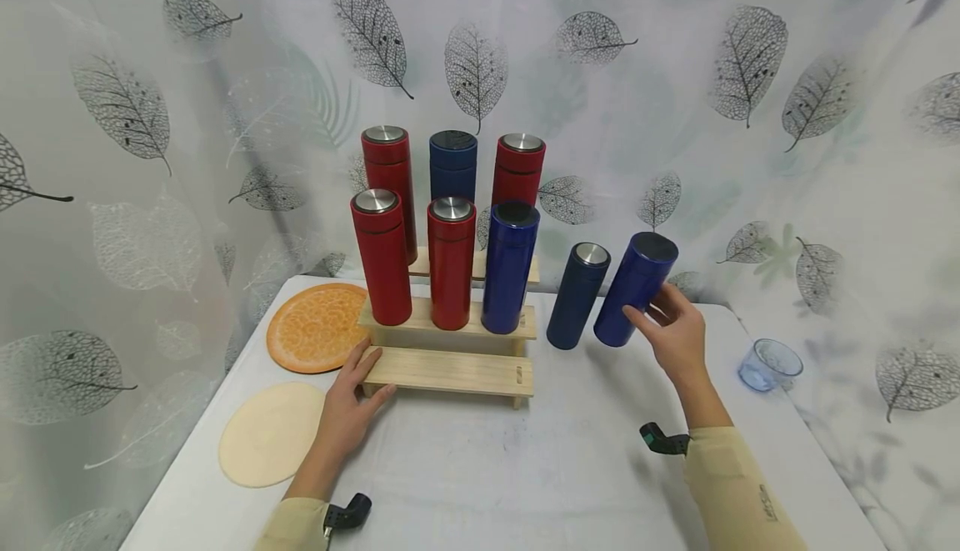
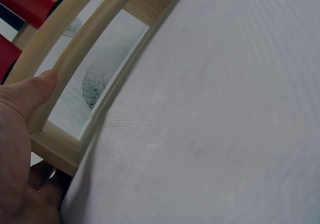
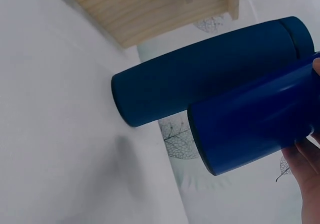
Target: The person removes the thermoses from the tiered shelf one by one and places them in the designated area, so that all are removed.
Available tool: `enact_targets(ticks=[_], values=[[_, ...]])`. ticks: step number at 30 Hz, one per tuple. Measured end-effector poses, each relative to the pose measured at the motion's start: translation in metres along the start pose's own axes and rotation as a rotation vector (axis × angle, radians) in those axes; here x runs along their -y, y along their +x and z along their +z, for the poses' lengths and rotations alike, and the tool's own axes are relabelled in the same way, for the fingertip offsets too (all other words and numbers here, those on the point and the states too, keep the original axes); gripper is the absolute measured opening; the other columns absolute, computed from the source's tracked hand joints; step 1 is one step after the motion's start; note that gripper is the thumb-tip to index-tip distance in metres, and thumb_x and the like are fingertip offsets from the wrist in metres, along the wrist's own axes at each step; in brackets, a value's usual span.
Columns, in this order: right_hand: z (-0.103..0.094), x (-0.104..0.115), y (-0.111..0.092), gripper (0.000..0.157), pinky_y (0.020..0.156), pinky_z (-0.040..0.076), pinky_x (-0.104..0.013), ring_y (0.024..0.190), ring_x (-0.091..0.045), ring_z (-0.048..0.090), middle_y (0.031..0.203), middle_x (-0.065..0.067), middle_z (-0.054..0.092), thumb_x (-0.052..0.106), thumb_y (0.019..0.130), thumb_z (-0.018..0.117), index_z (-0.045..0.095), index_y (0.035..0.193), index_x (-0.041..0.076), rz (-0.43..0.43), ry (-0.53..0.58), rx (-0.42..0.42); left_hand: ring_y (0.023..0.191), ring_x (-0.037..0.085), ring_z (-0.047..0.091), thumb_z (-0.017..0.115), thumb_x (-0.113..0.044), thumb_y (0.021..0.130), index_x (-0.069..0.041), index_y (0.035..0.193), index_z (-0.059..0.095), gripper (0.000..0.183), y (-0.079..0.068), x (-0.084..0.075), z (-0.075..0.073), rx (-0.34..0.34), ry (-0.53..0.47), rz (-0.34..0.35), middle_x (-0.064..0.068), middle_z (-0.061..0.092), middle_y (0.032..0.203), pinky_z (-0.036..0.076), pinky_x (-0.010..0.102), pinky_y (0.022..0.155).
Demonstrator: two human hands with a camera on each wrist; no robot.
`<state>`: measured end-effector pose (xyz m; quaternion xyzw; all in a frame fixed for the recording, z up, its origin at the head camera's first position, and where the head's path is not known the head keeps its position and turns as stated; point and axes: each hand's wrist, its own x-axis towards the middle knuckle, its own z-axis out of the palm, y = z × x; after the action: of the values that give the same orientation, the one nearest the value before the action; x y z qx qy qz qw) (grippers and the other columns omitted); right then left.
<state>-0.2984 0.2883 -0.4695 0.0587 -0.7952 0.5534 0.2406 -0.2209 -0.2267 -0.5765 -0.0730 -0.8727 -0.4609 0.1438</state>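
Six flasks stand on the wooden stand mid-frame in the head view, where we see the left hand at its lowest step and the right hand holding a blue flask, right of centre, beside a navy flask on the worktop. In the left wrist view, we find thumb and fingers gripping the stand's end, lower left. In the right wrist view, we see fingers at the right edge around the blue flask.
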Motion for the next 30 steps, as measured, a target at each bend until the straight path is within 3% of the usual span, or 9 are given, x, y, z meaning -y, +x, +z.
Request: enact_targets(ticks=[11, 30], values=[[0.005, -0.019, 0.002, 0.068, 0.110, 0.052, -0.041, 0.132, -0.039, 0.065, 0.144, -0.019, 0.067, 0.010, 0.093, 0.088, 0.059, 0.154, 0.004, 0.030, -0.033, -0.017, 0.160, 0.042, 0.028, 0.084, -0.021, 0.097, -0.004, 0.158, 0.055, 0.069, 0.000, -0.001, 0.000, -0.003, 0.005, 0.007, 0.012, 0.030, 0.176, 0.039, 0.062, 0.119], [0.014, -0.045, 0.003, 0.069, 0.110, 0.052, -0.040, 0.133, -0.041, 0.063, 0.144, -0.023, 0.065, 0.011, 0.094, 0.087, 0.056, 0.155, 0.000, 0.076, -0.063, -0.023, 0.160, 0.041, 0.028, 0.085, -0.024, 0.098, -0.004, 0.158, 0.055, 0.070, 0.000, -0.001, -0.001, 0.004, -0.004, -0.007, 0.011, 0.030, 0.176, 0.040, 0.062, 0.118]])
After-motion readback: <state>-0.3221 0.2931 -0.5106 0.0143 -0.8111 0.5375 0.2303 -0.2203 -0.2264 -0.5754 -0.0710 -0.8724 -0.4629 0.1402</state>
